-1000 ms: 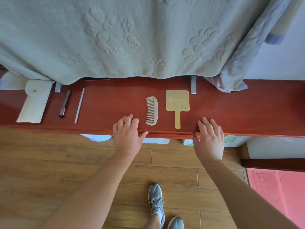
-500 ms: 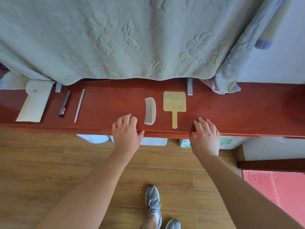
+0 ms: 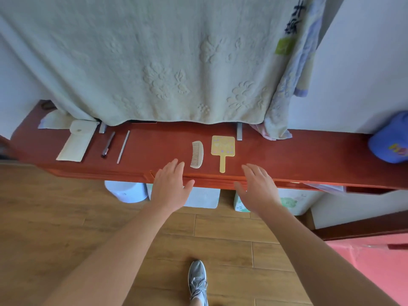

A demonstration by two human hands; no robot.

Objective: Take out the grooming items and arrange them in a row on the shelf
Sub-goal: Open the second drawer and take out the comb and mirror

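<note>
Shelf (image 3: 298, 155): comb (image 3: 197, 154) just beside yellow hand mirror (image 3: 223, 149)
Left hand (image 3: 170, 188): fingers straight, empty
Right hand (image 3: 258, 191): fingers straight, empty, possibly hovering

home room, embossed towel (image 3: 154, 62) hung over a red wooden shelf (image 3: 287, 155), wood plank floor (image 3: 55, 217), blue cap (image 3: 390, 142)

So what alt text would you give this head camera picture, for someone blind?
A person's open left hand and right hand reach over the front edge of a red shelf, flanking a pale comb and a yellow hand mirror lying side by side. Further left lie a cream pouch, a dark pen-like stick and a thin pale stick.
</note>
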